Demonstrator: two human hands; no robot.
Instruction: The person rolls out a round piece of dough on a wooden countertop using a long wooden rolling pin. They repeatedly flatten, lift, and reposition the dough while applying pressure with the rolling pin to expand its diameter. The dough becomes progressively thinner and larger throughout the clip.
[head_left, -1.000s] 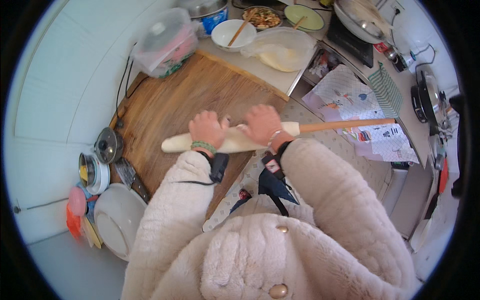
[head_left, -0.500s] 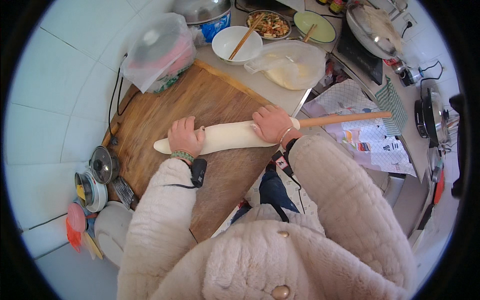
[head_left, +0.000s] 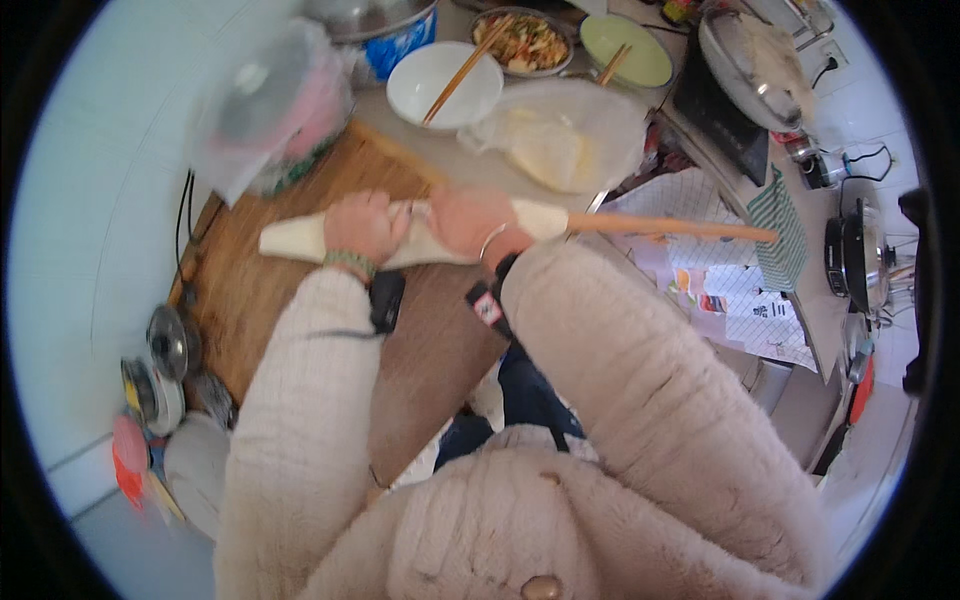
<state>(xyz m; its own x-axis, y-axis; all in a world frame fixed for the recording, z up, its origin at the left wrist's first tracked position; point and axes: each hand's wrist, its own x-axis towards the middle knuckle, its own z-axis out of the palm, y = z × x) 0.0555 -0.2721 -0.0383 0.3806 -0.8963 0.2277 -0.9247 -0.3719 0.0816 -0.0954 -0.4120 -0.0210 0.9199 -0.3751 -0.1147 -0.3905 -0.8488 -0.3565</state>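
Observation:
A sheet of pale dough [head_left: 292,238] is wound around a long wooden rolling pin [head_left: 670,227], whose bare right end sticks out past the edge of the wooden board [head_left: 440,340]. My left hand [head_left: 365,228] presses on the roll left of its middle, fingers curled over the top. Close beside it, my right hand [head_left: 472,222] also grips the dough from above, slightly blurred. Beneath both palms the dough is hidden. Its right end shows beyond my right hand, around the pin.
Behind the board stand a white bowl [head_left: 420,90] with chopsticks, a plate of chopped food [head_left: 535,45], a green plate [head_left: 640,65] and a plastic bag of dough [head_left: 570,140]. A bagged bundle [head_left: 270,110] sits at the back left; a lidded pot [head_left: 173,340] flanks the board.
My right hand has come left along the roll, close to my left hand. The dough roll lies farther up the board, and the head view has shifted.

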